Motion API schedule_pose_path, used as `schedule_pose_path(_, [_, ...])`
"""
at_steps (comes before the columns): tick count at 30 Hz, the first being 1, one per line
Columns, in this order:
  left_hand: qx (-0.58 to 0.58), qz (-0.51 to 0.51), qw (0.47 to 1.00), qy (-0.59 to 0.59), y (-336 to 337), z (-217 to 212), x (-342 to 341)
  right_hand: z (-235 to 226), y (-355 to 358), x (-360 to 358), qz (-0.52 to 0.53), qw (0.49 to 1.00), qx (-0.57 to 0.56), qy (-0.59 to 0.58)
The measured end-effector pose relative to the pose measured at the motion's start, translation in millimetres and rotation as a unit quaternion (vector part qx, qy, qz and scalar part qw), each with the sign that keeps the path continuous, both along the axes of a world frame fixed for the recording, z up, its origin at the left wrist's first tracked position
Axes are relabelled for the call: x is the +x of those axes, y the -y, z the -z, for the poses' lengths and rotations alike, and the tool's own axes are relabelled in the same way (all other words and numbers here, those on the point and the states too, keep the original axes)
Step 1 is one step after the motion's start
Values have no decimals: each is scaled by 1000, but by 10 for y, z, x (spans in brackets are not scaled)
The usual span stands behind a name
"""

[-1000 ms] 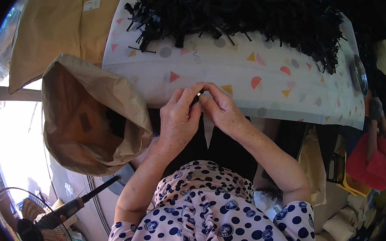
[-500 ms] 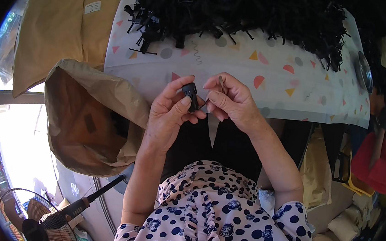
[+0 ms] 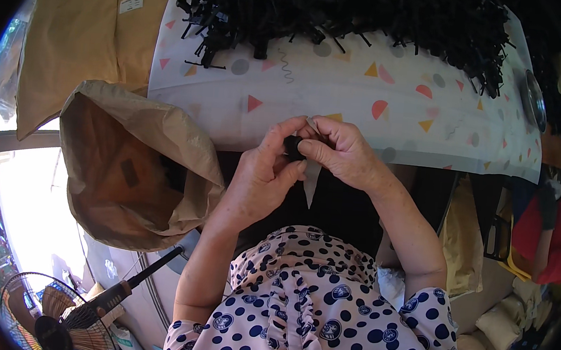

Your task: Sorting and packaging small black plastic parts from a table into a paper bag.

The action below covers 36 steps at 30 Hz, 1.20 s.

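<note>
Your left hand grips the small black part at its right; your right hand, pinching a thin greyish piece, meets it; long axis unclear.

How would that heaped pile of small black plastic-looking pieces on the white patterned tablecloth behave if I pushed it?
The pile would probably shift in clumps, since it looks spiky and tangled. Stray pieces along its ragged edge may break away first. The tablecloth looks fairly smooth, so they might slide easily.
</note>
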State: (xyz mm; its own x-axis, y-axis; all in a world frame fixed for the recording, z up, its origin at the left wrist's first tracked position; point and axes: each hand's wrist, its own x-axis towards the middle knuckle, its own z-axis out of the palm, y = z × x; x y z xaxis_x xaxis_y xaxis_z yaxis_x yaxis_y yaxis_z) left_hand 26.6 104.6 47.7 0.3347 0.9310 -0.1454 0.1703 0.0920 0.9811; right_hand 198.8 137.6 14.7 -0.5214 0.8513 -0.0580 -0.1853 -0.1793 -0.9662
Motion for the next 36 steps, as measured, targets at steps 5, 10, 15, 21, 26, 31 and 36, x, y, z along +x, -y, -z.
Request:
schedule_pose_path(5, [22, -8, 998, -57, 33, 170, -31, -68, 117, -74, 27, 998, -42, 48])
schedule_pose_path(10, [42, -64, 997, -20, 52, 298, -22, -75, 136, -125, 35, 995, -52, 76])
schedule_pose_path(15, [54, -67, 996, -8, 54, 341, -89, -151, 138, -167, 36, 994, -80, 67])
schedule_pose_path(21, [-21, -34, 996, 82, -125, 141, -210, -263, 85, -188, 20, 979, 96, 181])
schedule_pose_path(26, [-1, -19, 996, 84, -170, 79, -239, -401, 42, -240, 10, 969, 107, 221])
schedule_pose_path(31, [-38, -50, 995, 76, -27, 64, -245, -348, 190, -308, 40, 975, 109, 189])
schedule_pose_path(36, [-29, -45, 998, 37, -26, -131, -243, -430, 121, -339, 20, 979, 113, 170])
